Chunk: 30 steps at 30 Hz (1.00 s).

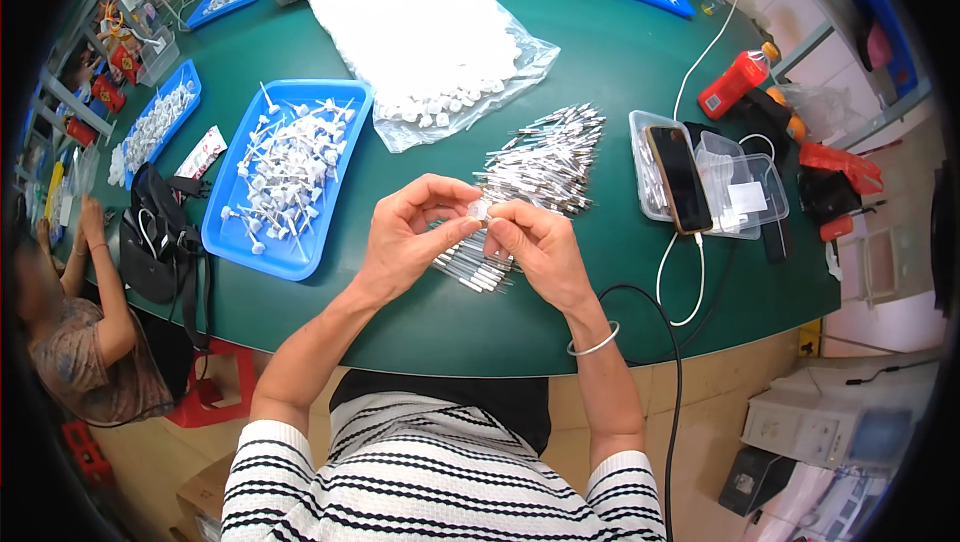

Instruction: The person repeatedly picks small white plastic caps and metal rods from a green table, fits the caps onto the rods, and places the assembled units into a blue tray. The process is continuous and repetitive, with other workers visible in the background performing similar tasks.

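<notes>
My left hand point(408, 232) and my right hand point(540, 250) meet over the green table, fingertips almost touching. Between the left thumb and fingers is a small whitish plastic piece point(478, 210). The right thumb and forefinger pinch together right beside it; what they grip is covered by the fingers. Beneath and beyond the hands lies a heap of thin white-and-metal rods point(548, 157). Left of my left hand is a blue tray point(285, 264) holding many white-headed pieces on thin stems point(290, 167). A large clear bag of small white caps point(415, 32) lies open-ended beyond the hands.
On the right, a phone point(678, 182) rests on a clear plastic box point(650, 207) with a white cable point(662, 287). Farther right stands a red bottle point(735, 84). A black bag point(150, 252) and another person point(95, 342) are at left. A black cable point(679, 382) hangs over the table's near edge.
</notes>
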{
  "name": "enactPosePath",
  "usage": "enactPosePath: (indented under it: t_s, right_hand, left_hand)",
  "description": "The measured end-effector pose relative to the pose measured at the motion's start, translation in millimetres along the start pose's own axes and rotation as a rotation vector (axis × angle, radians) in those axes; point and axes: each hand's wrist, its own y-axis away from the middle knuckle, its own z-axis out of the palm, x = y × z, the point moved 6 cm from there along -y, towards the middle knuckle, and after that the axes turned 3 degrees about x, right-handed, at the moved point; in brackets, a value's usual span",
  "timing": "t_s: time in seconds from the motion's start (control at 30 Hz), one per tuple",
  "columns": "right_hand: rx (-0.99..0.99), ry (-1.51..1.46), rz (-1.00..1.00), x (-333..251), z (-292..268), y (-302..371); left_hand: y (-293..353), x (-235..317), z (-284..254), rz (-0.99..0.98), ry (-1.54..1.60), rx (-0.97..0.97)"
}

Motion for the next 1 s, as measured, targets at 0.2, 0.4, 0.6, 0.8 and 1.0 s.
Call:
enactPosePath:
  t_s: [0.2, 0.4, 0.6, 0.8, 1.0]
  right_hand:
    - [-0.027, -0.064, -0.102, -6.0, 8.1, 1.1]
    - [0.003, -0.009, -0.166, -6.7, 11.3, 5.4]
    - [0.004, 0.008, -0.151, -4.2, 12.0, 5.0]
    - [0.094, -0.068, -0.164, 2.9, 7.4, 2.3]
    - [0.131, 0.009, -0.239, -0.5, 7.0, 1.1]
  left_hand:
    - [1.0, 2.7, 3.8, 0.028, 0.165, -0.071]
    - [1.8, 2.6, 4.8, 0.028, 0.157, -0.134]
    - [2.8, 1.7, 2.3, 0.074, 0.093, -0.135]
    - [-1.0, 17.0, -0.2, 0.201, -0.199, -0.106]
    - [0.4, 24.6, -6.9, 0.188, -0.329, -0.004]
